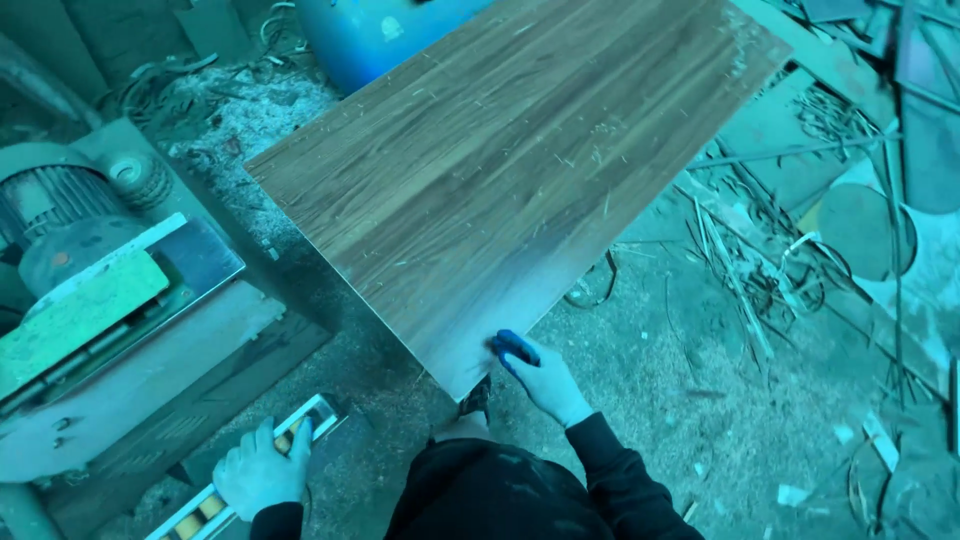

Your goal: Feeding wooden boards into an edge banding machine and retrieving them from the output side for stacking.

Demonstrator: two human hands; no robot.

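Wood-grain panel (pixel 510 170) rests tilted, steadied at its near edge by right hand (pixel 545 380) gripping a blue tool (pixel 515 348); left hand (pixel 262 475) clasps a white roller rail (pixel 245 470).

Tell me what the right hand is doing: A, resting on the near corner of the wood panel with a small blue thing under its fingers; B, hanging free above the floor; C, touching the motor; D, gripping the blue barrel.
A: the right hand lies on the near corner of the panel, fingers on a small blue thing.
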